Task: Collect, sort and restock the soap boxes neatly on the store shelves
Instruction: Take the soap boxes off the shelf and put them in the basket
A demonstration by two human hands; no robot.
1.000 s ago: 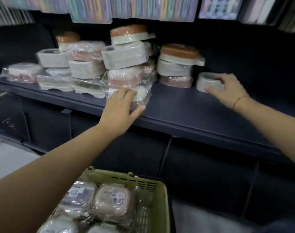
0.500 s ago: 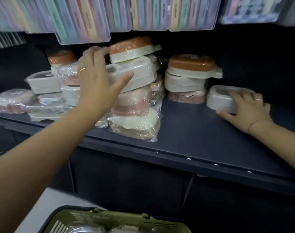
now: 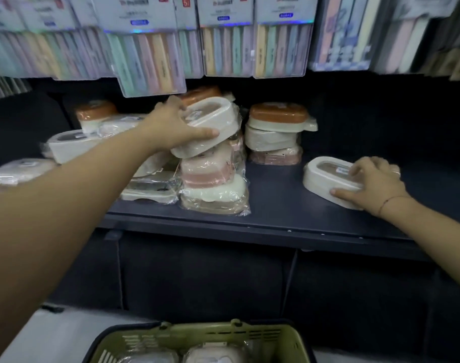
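1. The dark store shelf (image 3: 276, 205) carries wrapped stacks along its left and middle, and one lone box toward its right end.
2. The green plastic basket (image 3: 294, 344) below holds more wrapped boxes (so plenty is left to restock, I judge).
3. The middle stack of film-wrapped pink and cream soap boxes (image 3: 210, 179) stands near the shelf's front edge.
4. The cream oval plastic soap box (image 3: 218, 119), lying on that stack half a second ago, now tilts upward off it.
5. The left hand (image 3: 171, 127), spread against it before, now grips it, thumb along its near side.
6. The right hand (image 3: 372, 179) keeps fingers and thumb clamped on a second cream oval soap box (image 3: 320, 176) toward the shelf's right end, probably the start of a sorted cream pile.
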